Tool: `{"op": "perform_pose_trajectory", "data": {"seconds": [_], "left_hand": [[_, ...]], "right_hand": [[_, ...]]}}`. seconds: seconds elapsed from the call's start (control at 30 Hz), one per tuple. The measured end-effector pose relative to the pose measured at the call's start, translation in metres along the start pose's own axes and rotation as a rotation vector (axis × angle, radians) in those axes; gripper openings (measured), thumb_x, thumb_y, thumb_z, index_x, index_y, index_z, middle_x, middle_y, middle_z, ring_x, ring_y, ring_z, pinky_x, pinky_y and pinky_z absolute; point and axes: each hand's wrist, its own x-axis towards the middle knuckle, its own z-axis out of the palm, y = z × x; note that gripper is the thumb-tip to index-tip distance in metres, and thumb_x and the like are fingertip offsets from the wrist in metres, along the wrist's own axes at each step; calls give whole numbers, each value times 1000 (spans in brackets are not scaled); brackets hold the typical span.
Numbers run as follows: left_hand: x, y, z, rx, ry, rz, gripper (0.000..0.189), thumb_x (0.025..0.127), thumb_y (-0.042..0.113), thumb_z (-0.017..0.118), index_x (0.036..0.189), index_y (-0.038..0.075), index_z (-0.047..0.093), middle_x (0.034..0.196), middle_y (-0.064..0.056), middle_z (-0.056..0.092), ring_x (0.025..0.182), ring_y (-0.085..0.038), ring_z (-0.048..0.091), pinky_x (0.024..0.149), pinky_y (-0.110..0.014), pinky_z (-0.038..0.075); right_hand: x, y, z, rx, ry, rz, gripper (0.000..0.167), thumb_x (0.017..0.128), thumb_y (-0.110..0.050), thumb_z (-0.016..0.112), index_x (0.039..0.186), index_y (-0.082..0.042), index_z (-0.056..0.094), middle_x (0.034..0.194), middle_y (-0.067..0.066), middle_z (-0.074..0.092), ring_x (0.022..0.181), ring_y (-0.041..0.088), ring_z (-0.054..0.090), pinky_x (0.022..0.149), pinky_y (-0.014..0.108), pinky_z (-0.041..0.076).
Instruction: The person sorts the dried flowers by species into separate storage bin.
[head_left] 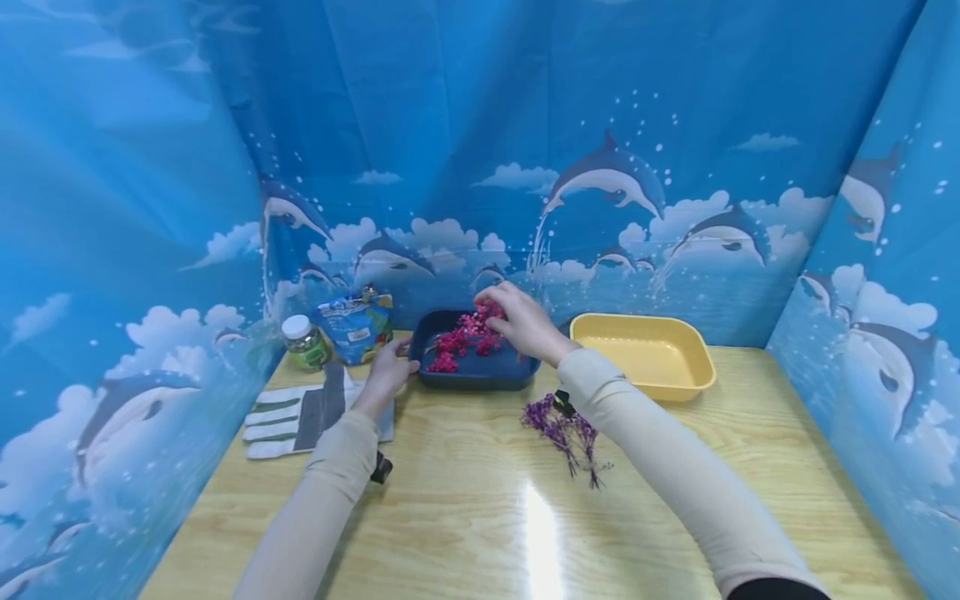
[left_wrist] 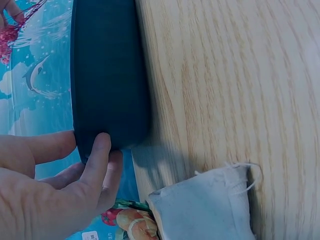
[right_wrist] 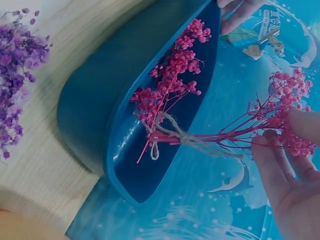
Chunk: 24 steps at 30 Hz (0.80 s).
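A dark blue basin (head_left: pixel 472 382) stands at the back of the table. My left hand (head_left: pixel 388 367) holds its left end; in the left wrist view the thumb and fingers (left_wrist: pixel 101 150) pinch the basin's rim and wall. Above the basin my right hand (head_left: pixel 525 321) pinches a bunch of pink dried flowers (right_wrist: pixel 290 90) by its blossom end. Its stems, bound with twine (right_wrist: pixel 185 136), point over the basin's opening. More pink flowers (right_wrist: pixel 175 70) lie inside the basin. A purple dried flower bunch (head_left: pixel 557 429) lies on the table below the right forearm.
A yellow basin (head_left: pixel 652 385) stands to the right. At the left are white-and-grey gloves (head_left: pixel 303 417), a jar with a white lid (head_left: pixel 306 342) and a blue bag (head_left: pixel 354 327). Blue dolphin-print curtains (head_left: pixel 480 167) enclose the wooden table (head_left: pixel 450 500) at the back and sides.
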Motion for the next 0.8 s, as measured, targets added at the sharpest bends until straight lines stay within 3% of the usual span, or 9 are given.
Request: {"op": "perform_pose_trajectory", "data": {"seconds": [0.13, 0.37, 0.6, 0.8], "left_hand": [[0, 1, -2, -8, -12, 0, 64, 103, -9, 54, 163, 4, 37, 157, -25, 45, 143, -40, 52, 116, -47, 53], [-2, 1, -3, -25, -24, 2, 64, 102, -9, 54, 163, 3, 37, 158, -26, 44, 143, -41, 51, 118, -49, 52], [1, -2, -2, -26, -24, -10, 63, 103, -8, 54, 163, 3, 36, 160, -26, 43, 144, -41, 51, 117, -47, 53], [1, -1, -1, -19, -10, -13, 63, 103, -8, 54, 163, 4, 37, 160, -25, 43, 144, -41, 52, 116, -47, 53]], "right_hand": [[2, 2, 5, -21, -2, -7, 34, 106, -14, 64, 139, -20, 62, 138, 5, 59, 102, 25, 66, 89, 45, 58], [2, 5, 17, -128, -13, -51, 34, 106, -12, 64, 138, -21, 63, 131, 4, 59, 104, 21, 66, 89, 43, 59], [2, 10, 29, -226, -24, -96, 32, 105, -11, 64, 136, -21, 64, 127, 3, 59, 94, 16, 65, 77, 36, 58], [2, 11, 34, -306, -68, -119, 36, 106, -15, 64, 141, -21, 63, 133, 6, 64, 93, 18, 67, 72, 37, 58]]}}
